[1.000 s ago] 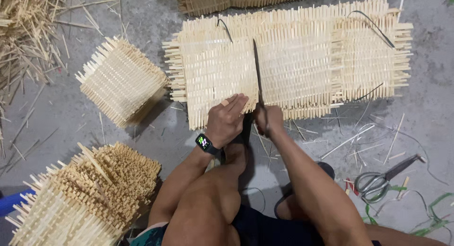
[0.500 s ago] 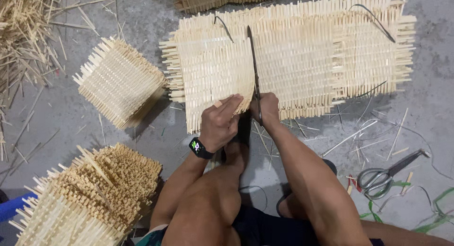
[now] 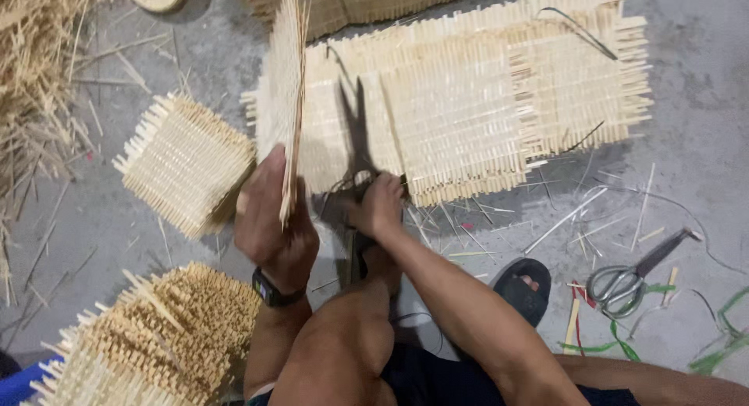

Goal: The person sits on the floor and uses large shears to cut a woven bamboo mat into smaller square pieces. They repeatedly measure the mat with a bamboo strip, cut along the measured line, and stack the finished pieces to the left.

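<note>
since half a second ago the left hand [image 3: 273,226] has lifted a cut panel [image 3: 290,86] off the big woven mat [image 3: 484,102], and it now stands on edge, pinched between thumb and fingers at the mat's left end. the right hand [image 3: 380,207] is closed round the handles of dark shears [image 3: 355,141] whose blades lie on the mat beside that panel. no packages or labels in view, just a small woven square [image 3: 183,160] left of the mat, a stack of squares [image 3: 148,336] below-left of it, and spare scissors [image 3: 632,273] below its right end.

I get one head-worn camera only, looking steeply down past the knees. It sits close above the concrete floor [image 3: 702,109]
</note>
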